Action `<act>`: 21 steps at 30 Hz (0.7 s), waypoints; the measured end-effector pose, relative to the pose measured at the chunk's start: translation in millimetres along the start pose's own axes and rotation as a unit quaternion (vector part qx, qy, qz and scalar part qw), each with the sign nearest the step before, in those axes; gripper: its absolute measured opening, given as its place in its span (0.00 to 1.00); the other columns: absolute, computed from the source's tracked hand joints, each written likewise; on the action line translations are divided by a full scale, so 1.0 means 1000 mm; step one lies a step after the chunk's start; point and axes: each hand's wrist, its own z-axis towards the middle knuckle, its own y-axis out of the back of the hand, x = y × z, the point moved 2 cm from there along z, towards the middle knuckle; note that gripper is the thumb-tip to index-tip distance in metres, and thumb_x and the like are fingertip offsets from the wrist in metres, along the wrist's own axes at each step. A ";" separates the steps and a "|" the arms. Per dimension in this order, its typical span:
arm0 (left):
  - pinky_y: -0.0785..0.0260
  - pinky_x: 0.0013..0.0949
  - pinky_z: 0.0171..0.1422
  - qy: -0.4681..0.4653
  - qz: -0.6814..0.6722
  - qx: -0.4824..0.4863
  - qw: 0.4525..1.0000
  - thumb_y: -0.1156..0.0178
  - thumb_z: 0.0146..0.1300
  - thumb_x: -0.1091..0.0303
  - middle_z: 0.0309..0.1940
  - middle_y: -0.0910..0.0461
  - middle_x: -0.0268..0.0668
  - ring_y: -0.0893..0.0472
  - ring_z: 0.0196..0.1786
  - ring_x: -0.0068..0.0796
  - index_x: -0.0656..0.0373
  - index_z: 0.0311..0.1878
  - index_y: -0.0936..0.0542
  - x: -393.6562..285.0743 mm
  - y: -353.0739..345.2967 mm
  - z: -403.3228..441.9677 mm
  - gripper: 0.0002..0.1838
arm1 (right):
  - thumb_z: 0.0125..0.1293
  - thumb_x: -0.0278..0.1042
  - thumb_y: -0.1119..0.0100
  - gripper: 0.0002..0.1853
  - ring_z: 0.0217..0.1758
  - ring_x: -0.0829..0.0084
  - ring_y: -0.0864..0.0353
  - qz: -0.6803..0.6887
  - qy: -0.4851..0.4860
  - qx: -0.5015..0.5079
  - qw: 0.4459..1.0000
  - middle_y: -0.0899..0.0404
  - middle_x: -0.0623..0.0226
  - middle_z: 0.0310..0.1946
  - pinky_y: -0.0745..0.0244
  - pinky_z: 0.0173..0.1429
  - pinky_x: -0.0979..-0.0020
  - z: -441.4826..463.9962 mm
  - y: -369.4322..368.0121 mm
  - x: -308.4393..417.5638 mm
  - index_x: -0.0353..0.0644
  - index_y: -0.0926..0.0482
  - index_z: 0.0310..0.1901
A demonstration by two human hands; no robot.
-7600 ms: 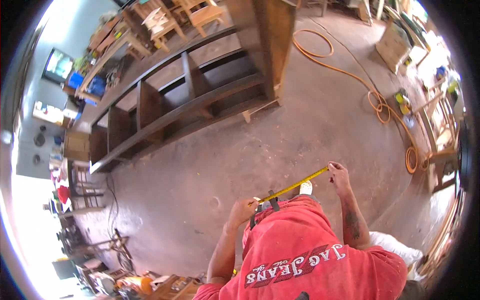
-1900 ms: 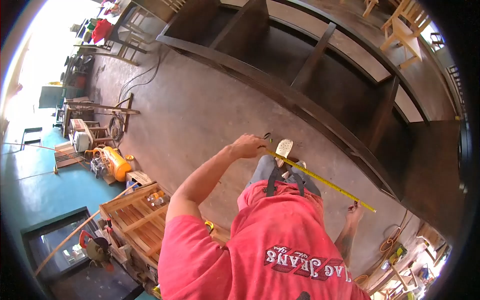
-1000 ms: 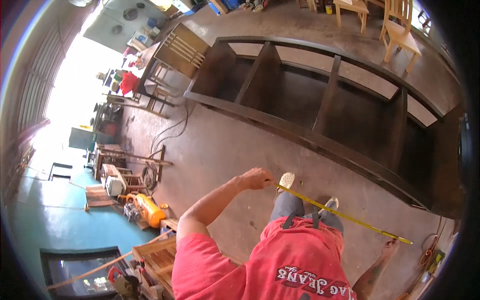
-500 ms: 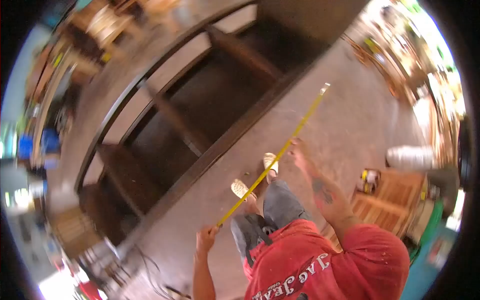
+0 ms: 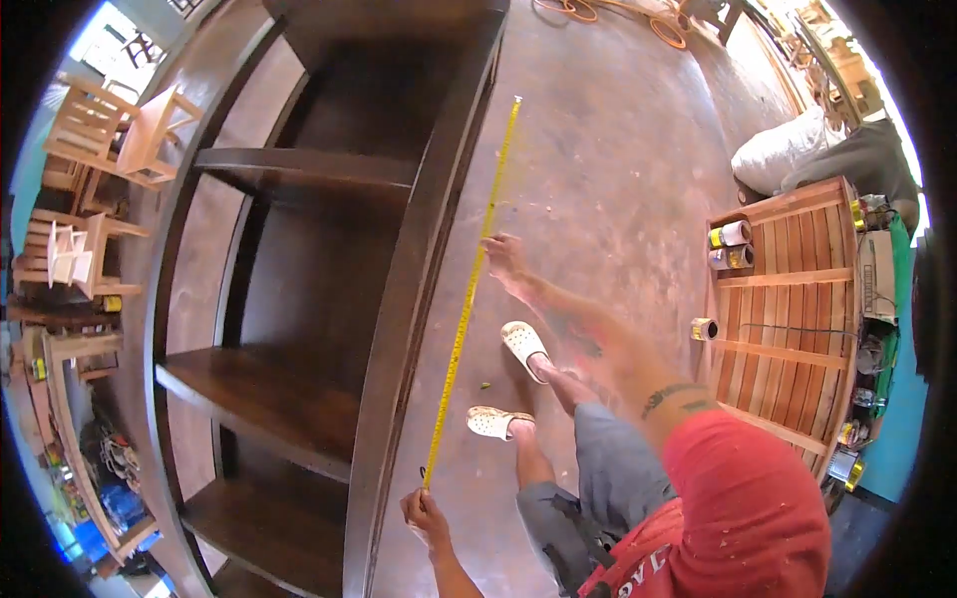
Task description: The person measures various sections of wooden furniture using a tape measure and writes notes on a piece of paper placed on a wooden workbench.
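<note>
A yellow tape measure [image 5: 461,334] stretches out in a long straight line along the near side of a dark brown wooden shelf unit [image 5: 399,339]. Its metal end tip points away, toward the top of the view. My left hand [image 5: 426,515] is closed round the near end of the tape measure; any case in the fist is hidden, and a small black loop pokes out above the fingers. Farther along, the fingers of my right hand [image 5: 505,257] pinch the yellow blade. The tape runs apart from the shelf unit's edge in the view; its height above the floor is unclear.
To the right leans or lies a slatted wooden panel [image 5: 788,299], with several small cans [image 5: 733,234] by it. A white sack [image 5: 783,149] is behind it. Orange hose [image 5: 568,10] coils at the far floor. Wooden chairs [image 5: 90,135] stand left, beyond the shelf unit.
My view has turned, and the shelf unit now runs nearly straight up it. The tape measure has swung closer alongside the unit's edge, still in both hands.
</note>
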 end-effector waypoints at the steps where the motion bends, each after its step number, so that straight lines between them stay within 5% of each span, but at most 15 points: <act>1: 0.25 0.42 0.42 -0.012 0.006 -0.010 1.000 0.39 0.66 0.75 0.38 0.21 0.47 0.20 0.41 0.46 0.66 0.40 0.18 0.008 -0.011 0.009 0.05 | 0.66 0.35 0.42 0.12 0.41 0.61 0.13 -0.087 0.052 0.009 0.995 0.13 0.55 0.41 0.19 0.41 0.61 0.014 -0.010 -0.008 0.40 0.14 0.45; 4: 0.25 0.43 0.41 0.014 0.006 -0.019 1.000 0.39 0.65 0.75 0.38 0.21 0.47 0.21 0.41 0.46 0.67 0.40 0.18 0.010 -0.034 0.036 0.05 | 0.66 0.38 0.42 0.15 0.41 0.62 0.13 0.134 -0.199 -0.034 0.970 0.13 0.52 0.40 0.21 0.43 0.62 0.023 -0.004 0.033 0.36 0.14 0.45; 7: 0.26 0.44 0.43 0.032 0.015 -0.019 0.999 0.40 0.65 0.75 0.37 0.21 0.48 0.21 0.41 0.46 0.67 0.40 0.18 0.004 -0.052 0.057 0.05 | 0.66 0.40 0.39 0.18 0.39 0.67 0.14 0.163 -0.226 -0.045 0.959 0.13 0.53 0.40 0.20 0.38 0.64 0.040 -0.011 0.034 0.34 0.15 0.49; 13: 0.27 0.46 0.47 0.090 0.088 -0.005 0.992 0.41 0.67 0.72 0.37 0.20 0.50 0.21 0.43 0.48 0.69 0.41 0.17 -0.025 -0.068 0.087 0.09 | 0.68 0.43 0.41 0.19 0.43 0.61 0.13 0.134 -0.197 -0.055 0.970 0.13 0.49 0.40 0.22 0.48 0.62 0.057 -0.014 0.037 0.32 0.16 0.46; 21: 0.29 0.49 0.50 0.147 0.146 -0.001 0.978 0.42 0.68 0.69 0.39 0.19 0.55 0.21 0.43 0.53 0.72 0.42 0.17 -0.055 -0.077 0.119 0.13 | 0.70 0.42 0.43 0.18 0.45 0.53 0.14 0.174 -0.157 -0.031 0.972 0.14 0.45 0.41 0.22 0.50 0.59 0.056 -0.022 0.033 0.31 0.17 0.44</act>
